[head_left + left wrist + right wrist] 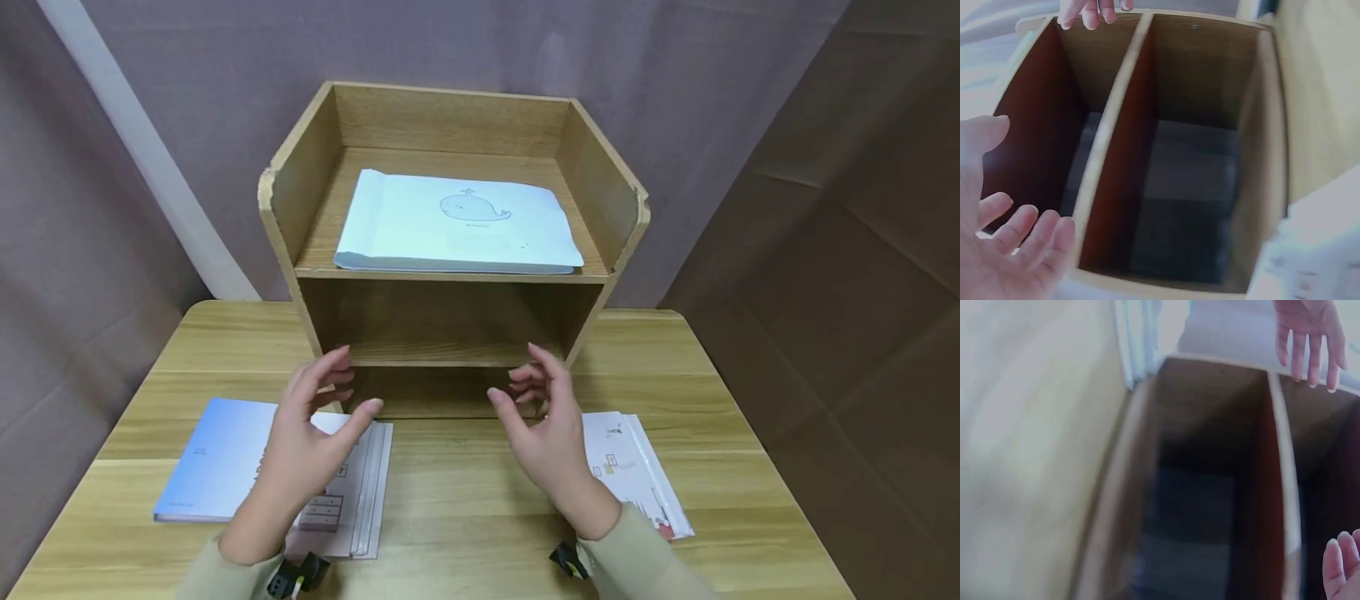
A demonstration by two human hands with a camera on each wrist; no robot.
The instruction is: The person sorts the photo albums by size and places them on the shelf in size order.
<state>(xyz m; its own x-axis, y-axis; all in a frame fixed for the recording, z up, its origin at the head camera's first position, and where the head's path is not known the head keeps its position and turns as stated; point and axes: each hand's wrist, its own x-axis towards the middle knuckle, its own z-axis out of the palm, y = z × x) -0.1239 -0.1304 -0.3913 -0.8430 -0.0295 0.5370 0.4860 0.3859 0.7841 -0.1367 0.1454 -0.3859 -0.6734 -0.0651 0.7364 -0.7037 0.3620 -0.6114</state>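
Note:
Both hands hover with nothing in them before the lower part of a small wooden shelf point(450, 121). My left hand point(307, 446) is at its left side, thumb apart from the loosely bent fingers. Facing it, my right hand point(551, 437) is at the right side in a similar pose. A pale blue book with a whale drawing point(465, 237) lies flat on the shelf's top board. In the left wrist view, fingers of the left hand point(1019, 253) spread in front of the bare compartments. The right wrist view catches the right hand's fingertips point(1333, 565) at its lower right.
The shelf stands at the back of a wooden table point(450, 517). A blue book point(213, 458) and a white book point(367, 492) lie at the left, partly behind the left hand. Another white book point(637, 471) lies at the right, partly covered by the right hand. Grey curtains point(450, 42) hang behind.

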